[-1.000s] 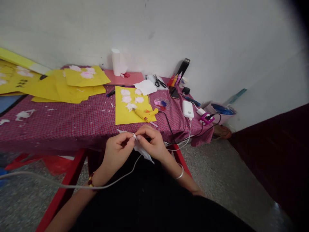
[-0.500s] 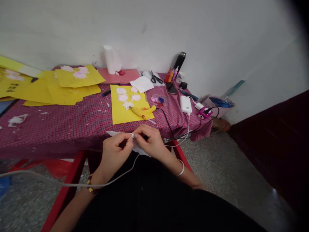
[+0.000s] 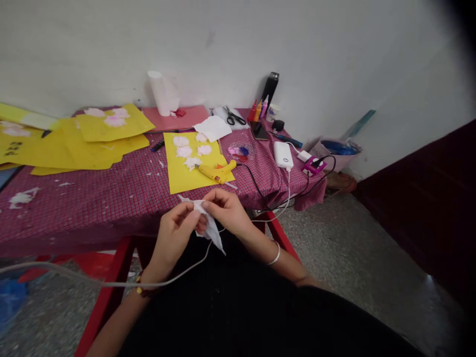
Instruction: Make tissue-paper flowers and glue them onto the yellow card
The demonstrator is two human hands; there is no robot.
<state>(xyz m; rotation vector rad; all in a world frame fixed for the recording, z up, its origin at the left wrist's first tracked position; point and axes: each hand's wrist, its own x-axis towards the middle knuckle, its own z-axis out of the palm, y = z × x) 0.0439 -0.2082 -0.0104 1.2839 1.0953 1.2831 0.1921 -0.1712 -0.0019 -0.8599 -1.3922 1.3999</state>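
The left hand (image 3: pixel 174 232) and right hand (image 3: pixel 227 210) pinch a white tissue piece (image 3: pixel 210 227) between closed fingers (image 3: pixel 188 214), just off the near edge of the desk (image 3: pixel 92 198) and over the lap (image 3: pixel 238 297), so it hangs free (tip pointing down). A glue gun (image 3: pixel 217 172) lies on a yellow sheet (image 3: pixel 181 179) beyond; a white cable (image 3: pixel 178 273) crosses beneath the wrists.

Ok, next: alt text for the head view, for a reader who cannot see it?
The left hand and right hand pinch a white tissue piece at a table with a red checked cloth. On it lie a yellow sheet with white tufts and a yellow glue gun.
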